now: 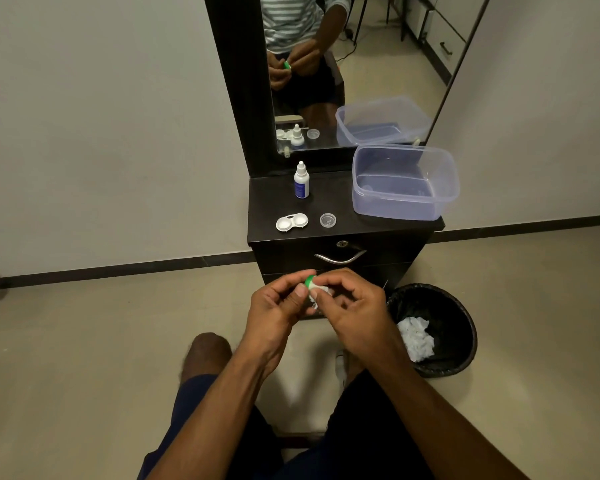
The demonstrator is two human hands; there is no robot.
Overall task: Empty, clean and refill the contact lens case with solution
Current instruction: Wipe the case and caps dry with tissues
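- Our left hand pinches a green cap between thumb and curled fingers.
- Our right hand pinches a white tissue against that cap.
- Both hands hover in front of the dark cabinet.
- On the cabinet top lie the open white lens case, a clear lid beside it, the solution bottle behind, and a plastic tub to the right.
- A black bin stands right of the cabinet base.

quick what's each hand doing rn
Left hand: holding the green cap between its fingers.
Right hand: pinching a white tissue against the cap.
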